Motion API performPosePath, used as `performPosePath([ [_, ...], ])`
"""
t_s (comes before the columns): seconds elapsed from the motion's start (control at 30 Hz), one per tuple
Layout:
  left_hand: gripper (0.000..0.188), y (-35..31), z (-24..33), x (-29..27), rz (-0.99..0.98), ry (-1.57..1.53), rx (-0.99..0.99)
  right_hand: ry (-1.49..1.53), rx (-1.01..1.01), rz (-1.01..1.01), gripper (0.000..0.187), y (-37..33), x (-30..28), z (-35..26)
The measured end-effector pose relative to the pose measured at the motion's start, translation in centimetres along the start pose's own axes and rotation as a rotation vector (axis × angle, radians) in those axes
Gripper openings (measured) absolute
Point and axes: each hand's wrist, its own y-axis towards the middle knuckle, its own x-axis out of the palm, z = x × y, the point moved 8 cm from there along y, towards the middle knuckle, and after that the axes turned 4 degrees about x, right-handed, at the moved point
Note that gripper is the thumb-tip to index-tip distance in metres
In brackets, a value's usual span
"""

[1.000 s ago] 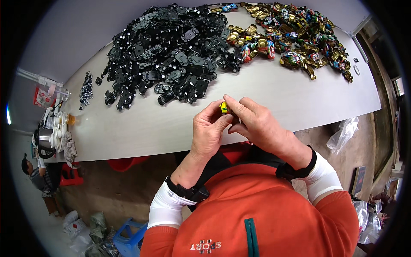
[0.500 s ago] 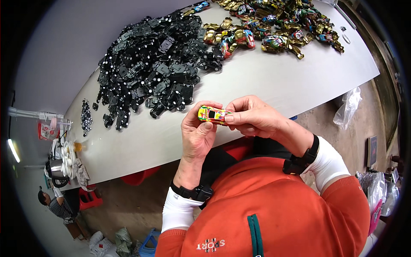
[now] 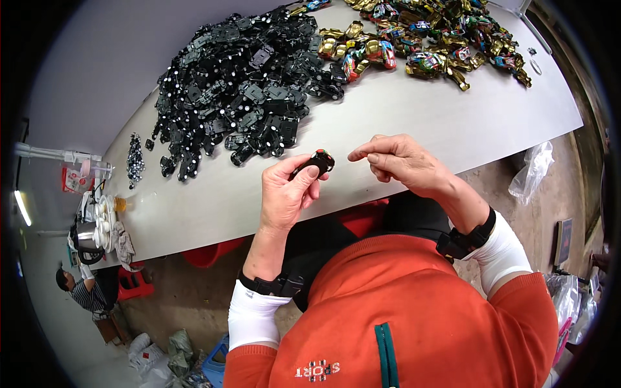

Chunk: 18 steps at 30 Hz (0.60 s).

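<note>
My left hand [image 3: 284, 191] grips a toy car [image 3: 315, 163] between thumb and fingers, above the table's near edge. The car is tilted, with its dark underside turned up and small red and green patches at one end. Much of it is hidden by my fingers. To its right, my right hand [image 3: 404, 161] is apart from the car, index finger stretched out and other fingers partly bent, with nothing visible in it. Beyond my left hand lies a large heap of black toy car chassis [image 3: 239, 97] with small wheels.
Gold and colourful toy car bodies [image 3: 440, 39] lie heaped at the far right of the table [image 3: 401, 110]. A small pile of wheel parts [image 3: 135, 161] is at the left. A kettle [image 3: 88, 246] stands beyond the left edge, near a seated person [image 3: 84, 291]. A plastic bag [image 3: 532, 171] hangs at right.
The toy car has been turned from its colourful top to its dark underside in my left hand. My right hand has let go of it and moved off to the right.
</note>
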Motion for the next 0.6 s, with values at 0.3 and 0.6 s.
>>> performPosePath([
  [0.3,0.027,0.1,-2.0,2.4,-0.119,-0.066,-0.071,0.368,0.109,-0.048,0.019,0.1,1.2,1.2],
  [0.6,0.019,0.0,-1.8,2.8,-0.066,0.005,-0.066,0.186,0.079,-0.022,0.006,-0.1,0.9,0.9],
])
